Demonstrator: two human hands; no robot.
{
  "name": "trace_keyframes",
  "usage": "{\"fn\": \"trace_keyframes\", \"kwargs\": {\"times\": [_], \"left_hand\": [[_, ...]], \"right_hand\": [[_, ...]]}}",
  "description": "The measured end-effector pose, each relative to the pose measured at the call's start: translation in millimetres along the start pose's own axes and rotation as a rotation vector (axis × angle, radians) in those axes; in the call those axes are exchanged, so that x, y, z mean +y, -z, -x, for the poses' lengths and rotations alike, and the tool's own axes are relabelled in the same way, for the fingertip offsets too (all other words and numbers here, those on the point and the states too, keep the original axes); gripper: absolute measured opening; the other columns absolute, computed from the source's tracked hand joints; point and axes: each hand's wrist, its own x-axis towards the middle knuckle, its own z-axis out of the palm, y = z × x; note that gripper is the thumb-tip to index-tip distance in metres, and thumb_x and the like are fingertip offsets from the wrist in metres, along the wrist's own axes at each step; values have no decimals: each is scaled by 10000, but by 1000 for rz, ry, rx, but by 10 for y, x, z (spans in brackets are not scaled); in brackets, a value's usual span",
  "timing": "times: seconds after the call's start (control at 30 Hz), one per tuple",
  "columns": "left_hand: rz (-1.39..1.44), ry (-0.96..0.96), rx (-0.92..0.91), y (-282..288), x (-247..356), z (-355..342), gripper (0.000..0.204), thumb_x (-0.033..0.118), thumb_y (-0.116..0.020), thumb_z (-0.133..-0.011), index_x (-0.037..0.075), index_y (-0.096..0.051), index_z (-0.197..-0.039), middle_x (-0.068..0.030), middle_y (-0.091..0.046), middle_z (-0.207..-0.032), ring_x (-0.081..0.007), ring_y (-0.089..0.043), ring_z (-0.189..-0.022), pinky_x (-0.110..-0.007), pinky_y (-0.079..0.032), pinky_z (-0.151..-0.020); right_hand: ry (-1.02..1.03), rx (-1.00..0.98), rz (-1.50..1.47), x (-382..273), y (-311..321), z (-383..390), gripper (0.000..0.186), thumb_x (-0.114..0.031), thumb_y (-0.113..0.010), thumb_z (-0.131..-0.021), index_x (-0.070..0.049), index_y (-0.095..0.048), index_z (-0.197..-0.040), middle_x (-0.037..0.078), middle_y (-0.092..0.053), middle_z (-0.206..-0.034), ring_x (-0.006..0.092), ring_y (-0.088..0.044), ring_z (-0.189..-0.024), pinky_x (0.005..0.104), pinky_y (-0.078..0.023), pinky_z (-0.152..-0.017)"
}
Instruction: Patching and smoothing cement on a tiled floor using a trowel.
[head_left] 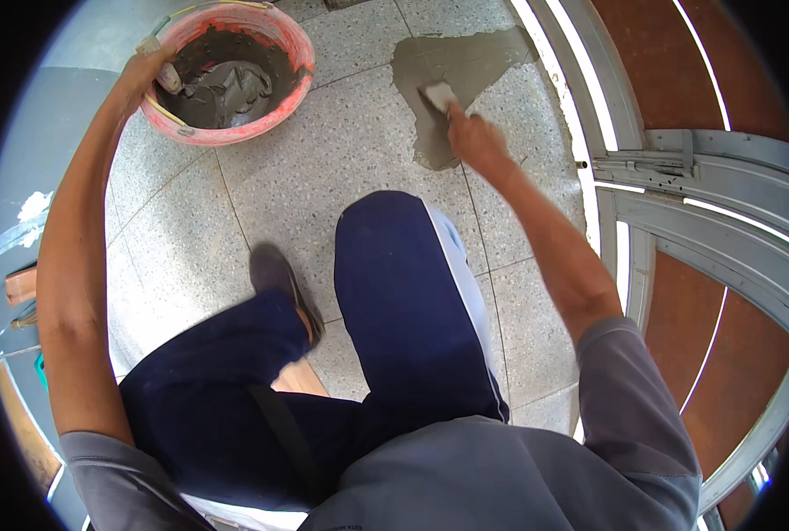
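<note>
My right hand [478, 142] is closed round a small scraper [440, 96] with a pale, squarish end. The scraper rests against a patch of wet grey mortar [492, 57] spread on the speckled floor tiles. At the upper left, my left hand [151, 69] is closed over the left rim of a red bucket [292, 44]. Next to its fingers is a pale, smeared piece [169, 80] whose kind I cannot make out. Thick grey mortar [230, 93] lies in the bucket, heaped in folds, and its walls are smeared with it. A yellowish wire handle [162, 108] hangs along the bucket's left side.
A metal-framed door or gate [704, 186] with brown panels runs along the right side, with a bolt [633, 165]. My knee [394, 239] and shoe [279, 279] stand on the tiles. Farther left lie a reddish-brown block [21, 286] and white splashes [34, 208].
</note>
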Motion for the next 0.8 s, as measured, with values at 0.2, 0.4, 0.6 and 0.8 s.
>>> {"fn": "trace_keyframes", "kwargs": {"times": [0.2,0.4,0.6,0.8], "left_hand": [[51,10,29,5,16,-77,484,420,-704,-858,-32,-703,-1033,-114,-696,-972,-209,-650,-869,-355,-511,-793],[138,-32,57,67,-62,128,463,401,-714,-859,-33,-705,-1021,-101,-700,-940,-190,-652,-832,-342,-517,-762],[101,-60,88,-15,-78,102,455,397,-716,-860,-31,-706,-1015,-98,-702,-941,-184,-652,-837,-340,-515,-768],[163,-52,38,21,-192,109,464,405,-703,-875,-30,-703,-1035,-107,-703,-970,-185,-654,-879,-338,-512,-794]], "right_hand": [[-75,-140,31,-74,-504,784,540,-169,-488,-936,-32,-416,-1453,268,-686,-953,433,-709,-831,532,-563,-771],[15,-134,-150,-61,364,236,333,-242,-513,-927,-108,-684,-1179,233,-712,-994,411,-695,-937,493,-557,-853],[-5,-42,-178,-94,463,-1138,326,-253,-501,-925,-111,-727,-1113,221,-698,-1115,407,-669,-1050,476,-537,-928],[82,-209,65,-73,125,-843,370,-248,-499,-934,-83,-658,-1224,204,-702,-1138,390,-679,-1054,475,-545,-907]]}}
